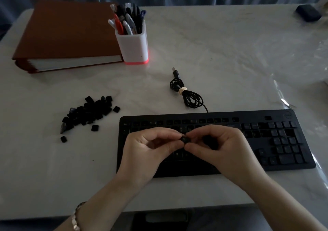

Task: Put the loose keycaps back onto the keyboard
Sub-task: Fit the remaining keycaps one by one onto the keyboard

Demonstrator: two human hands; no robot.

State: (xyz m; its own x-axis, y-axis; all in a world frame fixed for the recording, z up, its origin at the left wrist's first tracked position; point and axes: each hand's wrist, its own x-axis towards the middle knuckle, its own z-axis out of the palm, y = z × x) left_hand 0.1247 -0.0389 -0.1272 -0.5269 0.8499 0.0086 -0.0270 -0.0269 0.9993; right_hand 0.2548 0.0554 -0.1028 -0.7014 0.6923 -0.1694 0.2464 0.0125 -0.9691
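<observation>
While both hands meet over the middle of the keyboard [276,138], one black keycap [184,139] is pinched between them, raised just above the rows. My left hand [149,147] has its fingers curled, with thumb and forefinger on the cap's left side. My right hand [218,145] is curled the same way, gripping the cap's right side. The keyboard lies lower right of centre, its near edge close to the table's [230,53] front edge and its right end near wrinkled clear film at the right of the frame. Caps are seated on the right-hand block. The rows under my hands are too dim to read. The pile of loose keycaps [90,113] is at centre left, well apart from the keyboard, with a few strays just beside it. A strip of tabletop shows between the pile and the keyboard's left edge. The bundled cable [188,95] lies just behind the keyboard's far edge, with its plug pointing up-frame. A binder [67,35] and a pen holder [134,44] touch each other in the upper left. A wide stretch of tabletop runs from the cable to the upper right, where a dark object [308,13] sits at the far corner. There is a bracelet [75,218] on my left wrist.
</observation>
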